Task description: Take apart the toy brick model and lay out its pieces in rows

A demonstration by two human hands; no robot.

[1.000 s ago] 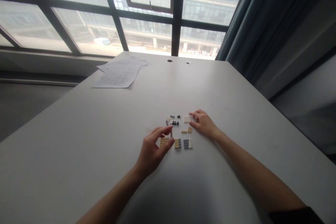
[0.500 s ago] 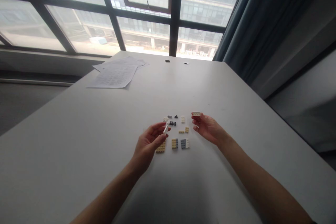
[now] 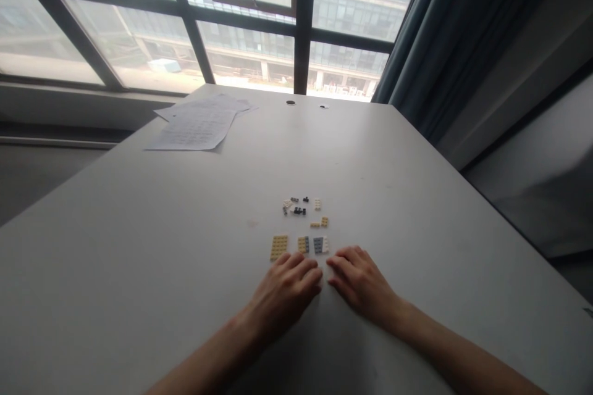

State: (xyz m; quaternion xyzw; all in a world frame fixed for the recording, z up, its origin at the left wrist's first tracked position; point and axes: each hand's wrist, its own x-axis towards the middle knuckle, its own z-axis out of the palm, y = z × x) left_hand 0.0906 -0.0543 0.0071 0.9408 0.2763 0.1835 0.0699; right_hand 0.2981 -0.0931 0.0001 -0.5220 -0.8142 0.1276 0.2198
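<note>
My left hand (image 3: 287,287) and my right hand (image 3: 359,281) rest side by side on the white table (image 3: 139,247), backs up. Their curled fingertips meet near the table's middle, and whatever they pinch is hidden under the fingers. Just beyond the fingertips lies a row of small building plates: a tan plate (image 3: 278,247), a tan-and-grey plate (image 3: 303,244) and a grey-and-white plate (image 3: 320,245). Further back are two small tan pieces (image 3: 320,222), a cream piece (image 3: 317,203) and a cluster of tiny black, grey and white pieces (image 3: 295,205).
Printed paper sheets (image 3: 194,126) lie at the far left of the table. Two small round holes (image 3: 290,102) sit near the far edge by the window. A dark curtain (image 3: 445,43) hangs at the right, beyond the table's right edge.
Both hands came down and toward me from above the pieces, and now meet fingertip to fingertip on the table. The small white pieces they held up are no longer visible.
</note>
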